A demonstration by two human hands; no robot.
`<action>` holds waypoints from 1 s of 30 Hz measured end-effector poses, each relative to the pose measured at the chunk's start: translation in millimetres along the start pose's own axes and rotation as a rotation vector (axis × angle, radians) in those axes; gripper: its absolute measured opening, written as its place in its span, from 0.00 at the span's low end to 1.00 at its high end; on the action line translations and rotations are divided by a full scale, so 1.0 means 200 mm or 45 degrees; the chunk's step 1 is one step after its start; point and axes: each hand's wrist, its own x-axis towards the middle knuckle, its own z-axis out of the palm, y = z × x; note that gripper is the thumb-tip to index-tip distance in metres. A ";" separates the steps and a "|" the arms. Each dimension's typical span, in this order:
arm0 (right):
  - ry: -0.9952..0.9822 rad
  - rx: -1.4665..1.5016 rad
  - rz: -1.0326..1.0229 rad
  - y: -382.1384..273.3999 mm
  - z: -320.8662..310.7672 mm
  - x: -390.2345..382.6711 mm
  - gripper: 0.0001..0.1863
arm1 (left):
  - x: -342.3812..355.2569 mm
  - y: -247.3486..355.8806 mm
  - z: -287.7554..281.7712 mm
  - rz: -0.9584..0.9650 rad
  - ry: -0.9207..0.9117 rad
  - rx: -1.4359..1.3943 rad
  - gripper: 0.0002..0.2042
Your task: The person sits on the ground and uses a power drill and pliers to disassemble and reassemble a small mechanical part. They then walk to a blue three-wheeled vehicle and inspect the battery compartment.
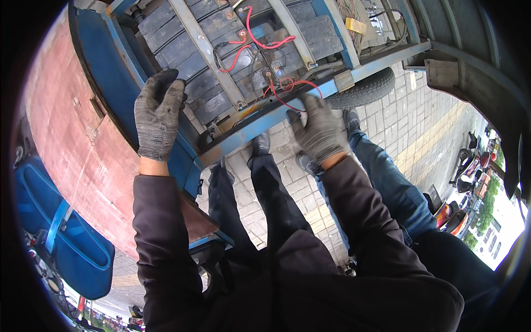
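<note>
My left hand (159, 113), in a grey knit glove with dark fingertips, is raised over the blue frame's left side. Its fingers are bent, with a gap between thumb and forefinger and nothing seen in them. My right hand (318, 130), gloved alike, is at the near blue frame rail (257, 128). A thin red wire (286, 104) loops over the rail into its curled fingers; the exact grip is partly hidden. Beyond the rail sit several dark, dusty batteries (213, 108), joined by red and black leads. A thicker red cable (250, 27) curves across them.
Metal straps (200, 44) cross the batteries. A tyre (365, 91) is under the frame at right. A worn reddish panel (77, 138) curves along the left, above a blue part (61, 221). Another person's jeans-clad leg (381, 171) stands close on my right, on paving.
</note>
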 end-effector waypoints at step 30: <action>-0.507 1.383 0.327 0.48 0.23 0.53 0.12 | -0.02 0.02 -0.01 0.052 -0.013 -0.012 0.12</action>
